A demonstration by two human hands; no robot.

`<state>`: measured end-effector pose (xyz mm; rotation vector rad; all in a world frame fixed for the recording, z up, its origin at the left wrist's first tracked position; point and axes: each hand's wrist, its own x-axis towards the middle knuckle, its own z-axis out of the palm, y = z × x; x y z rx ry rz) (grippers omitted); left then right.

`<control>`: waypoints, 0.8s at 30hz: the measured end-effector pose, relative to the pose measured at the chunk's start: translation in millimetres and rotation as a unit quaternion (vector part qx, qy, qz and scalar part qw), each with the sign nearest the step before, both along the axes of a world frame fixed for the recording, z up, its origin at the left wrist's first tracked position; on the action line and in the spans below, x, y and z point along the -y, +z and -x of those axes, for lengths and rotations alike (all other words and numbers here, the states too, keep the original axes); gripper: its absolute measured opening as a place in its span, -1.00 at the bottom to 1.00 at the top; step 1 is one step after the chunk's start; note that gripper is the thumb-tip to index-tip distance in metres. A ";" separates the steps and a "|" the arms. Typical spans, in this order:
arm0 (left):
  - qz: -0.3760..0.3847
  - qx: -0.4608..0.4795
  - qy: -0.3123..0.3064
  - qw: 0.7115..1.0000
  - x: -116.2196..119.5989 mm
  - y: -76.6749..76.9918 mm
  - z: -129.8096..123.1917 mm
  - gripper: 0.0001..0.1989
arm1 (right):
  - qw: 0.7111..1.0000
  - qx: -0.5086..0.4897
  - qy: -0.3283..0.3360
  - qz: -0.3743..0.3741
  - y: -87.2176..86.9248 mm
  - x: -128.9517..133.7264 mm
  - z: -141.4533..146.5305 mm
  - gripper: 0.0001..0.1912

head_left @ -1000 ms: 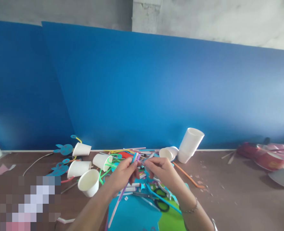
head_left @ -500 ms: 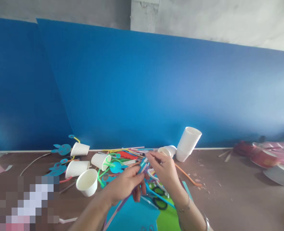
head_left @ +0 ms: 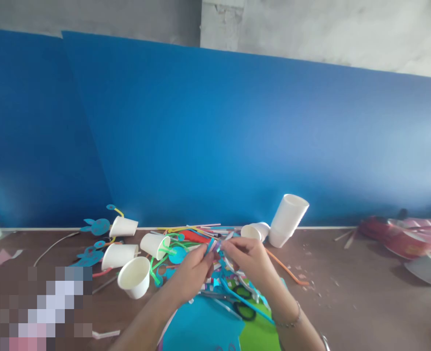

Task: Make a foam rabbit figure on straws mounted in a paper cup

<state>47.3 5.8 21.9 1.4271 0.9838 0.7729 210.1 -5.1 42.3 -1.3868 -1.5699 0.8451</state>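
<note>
My left hand [head_left: 195,268] is closed around a small blue and purple piece [head_left: 212,245], too blurred to name exactly. Fingertips of my right hand [head_left: 245,253] pinch at the piece's right end, so both hands meet over the pile. Beneath them lie a blue sheet [head_left: 201,324], a green sheet [head_left: 261,331], scissors with black handles [head_left: 245,310] and a bent blue straw [head_left: 244,303]. Just left of my left hand, a white paper cup [head_left: 153,245] on its side has a green straw and a blue paper cutout.
More white cups [head_left: 119,256] with blue rabbit-like cutouts [head_left: 97,226] lie left, beside an upright cup [head_left: 134,278]. A leaning cup stack [head_left: 288,219] and an orange straw [head_left: 286,268] are right. Pink and red items [head_left: 401,236] sit far right, before a blue panel [head_left: 201,136].
Both hands have drawn closer together, and the held piece has turned and shifted slightly left. The long purple straw-like strip below my left hand is mostly out of sight. The view has shifted slightly.
</note>
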 end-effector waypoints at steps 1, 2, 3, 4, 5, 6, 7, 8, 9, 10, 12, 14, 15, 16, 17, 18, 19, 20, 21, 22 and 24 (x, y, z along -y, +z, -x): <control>-0.018 -0.020 0.007 1.000 0.1 0.2 -0.2 -0.63 | 1.000 -0.001 0.010 0.014 0.0 0.6 2.4 -0.62; -0.033 -0.037 0.013 0.999 0.5 0.9 -0.3 -0.64 | 1.000 0.000 0.015 0.024 -0.1 0.9 4.7 -0.63; -0.045 -0.050 0.018 0.998 1.1 2.0 -0.2 -0.65 | 0.999 0.000 0.016 0.032 -0.3 0.9 6.4 -0.64; -0.053 -0.061 0.020 0.997 1.8 3.2 0.0 -0.66 | 0.999 0.000 0.015 0.037 -0.7 0.6 7.6 -0.64; -0.057 -0.068 0.020 0.996 2.3 4.2 0.3 -0.68 | 0.999 0.000 0.013 0.040 -1.1 0.2 8.2 -0.64; -0.059 -0.073 0.018 0.995 2.7 4.9 0.6 -0.70 | 0.999 0.000 0.011 0.042 -1.5 -0.3 8.3 -0.64; -0.063 -0.079 0.016 0.995 2.9 5.1 0.9 -0.70 | 0.999 0.001 0.012 0.044 -1.8 -0.7 8.0 -0.63; -0.073 -0.086 0.016 0.993 2.9 4.8 1.0 -0.71 | 0.999 0.003 0.014 0.046 -1.9 -0.9 7.8 -0.63; -0.087 -0.097 0.019 0.991 3.0 4.2 1.1 -0.71 | 0.999 0.005 0.016 0.048 -1.9 -0.9 7.5 -0.63; -0.106 -0.111 0.023 0.988 3.1 3.4 1.1 -0.71 | 0.999 0.009 0.017 0.050 -1.6 -0.8 7.5 -0.62; -0.139 -0.148 0.030 0.979 3.7 2.0 0.8 -0.71 | 0.998 0.014 0.015 0.054 -0.7 -0.3 7.9 -0.62; -0.157 -0.176 0.035 0.971 4.7 1.4 0.2 -0.71 | 0.998 0.012 0.011 0.058 -0.3 0.2 8.6 -0.62; -0.163 -0.182 0.035 0.969 5.1 1.3 -0.2 -0.70 | 0.998 0.009 0.009 0.060 -0.4 0.4 9.0 -0.62; -0.168 -0.182 0.035 0.968 5.4 1.4 -0.6 -0.70 | 0.998 0.007 0.007 0.061 -0.8 0.3 9.2 -0.62; -0.172 -0.181 0.037 0.968 5.7 1.6 -1.0 -0.71 | 0.998 0.006 0.005 0.063 -1.4 0.2 9.5 -0.61; -0.175 -0.182 0.038 0.967 5.9 1.9 -1.3 -0.72 | 0.998 0.006 0.003 0.063 -2.2 0.0 9.8 -0.61; -0.175 -0.186 0.039 0.966 6.1 2.4 -1.6 -0.72 | 0.998 0.009 0.001 0.063 -3.2 -0.3 10.2 -0.61; -0.174 -0.193 0.039 0.965 6.3 3.1 -1.8 -0.73 | 0.998 0.011 0.000 0.062 -4.1 -0.7 10.7 -0.60; -0.173 -0.201 0.039 0.963 6.5 3.8 -1.9 -0.74 | 0.998 0.013 -0.003 0.062 -5.0 -1.0 11.3 -0.59; -0.172 -0.208 0.038 0.962 6.7 4.5 -1.9 -0.75 | 0.998 0.013 -0.005 0.061 -5.8 -1.3 12.0 -0.57; -0.170 -0.211 0.035 0.962 7.0 5.3 -1.7 -0.77 | 0.998 0.006 -0.007 0.057 -7.1 -1.8 13.5 -0.53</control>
